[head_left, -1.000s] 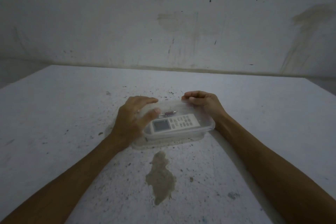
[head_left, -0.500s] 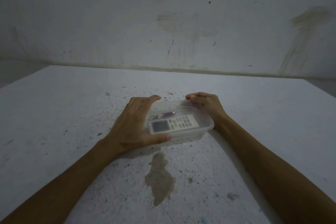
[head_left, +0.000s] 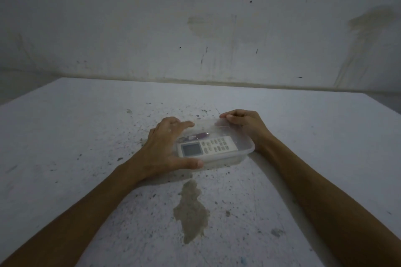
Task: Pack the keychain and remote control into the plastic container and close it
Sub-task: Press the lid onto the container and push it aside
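A clear plastic container with its clear lid on top sits on the table's middle. Inside lies a white remote control with a grey screen, and behind it a small purple keychain. My left hand grips the container's left end, thumb on the near rim, fingers over the far left corner. At the far right corner my right hand presses down on the lid, fingers curled over the edge.
The white table is speckled with dark spots and has a brownish stain just in front of the container. A stained grey wall rises behind the table's far edge.
My left thumb has come off the lid and moved down to the container's near rim, so the hand now spans its left end. My right hand has stayed at the far right corner.
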